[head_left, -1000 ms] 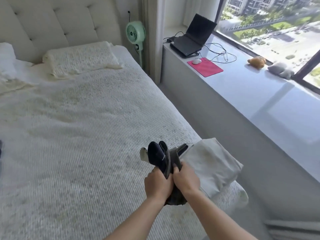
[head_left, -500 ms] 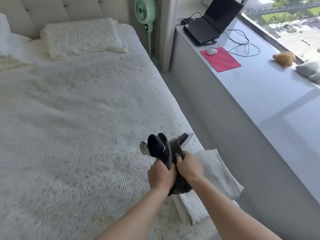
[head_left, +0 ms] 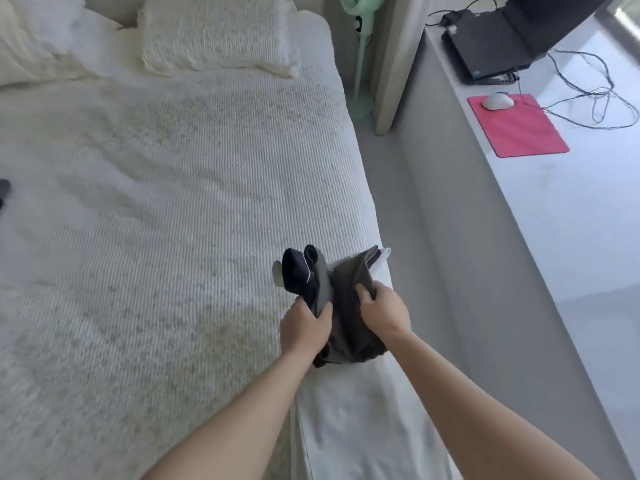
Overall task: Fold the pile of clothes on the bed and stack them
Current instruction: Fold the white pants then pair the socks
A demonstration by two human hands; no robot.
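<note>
Dark clothes [head_left: 341, 306] in both hands [head_left: 343, 323]

Two bare forearms are seen, with no sleeve visible on either. The left hand [head_left: 304, 327] and right hand [head_left: 384, 311] are ungloved, and no rings or watch can be made out.

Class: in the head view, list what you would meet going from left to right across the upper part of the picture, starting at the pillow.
pillow → green fan → laptop → white mouse → pink mouse pad
</note>
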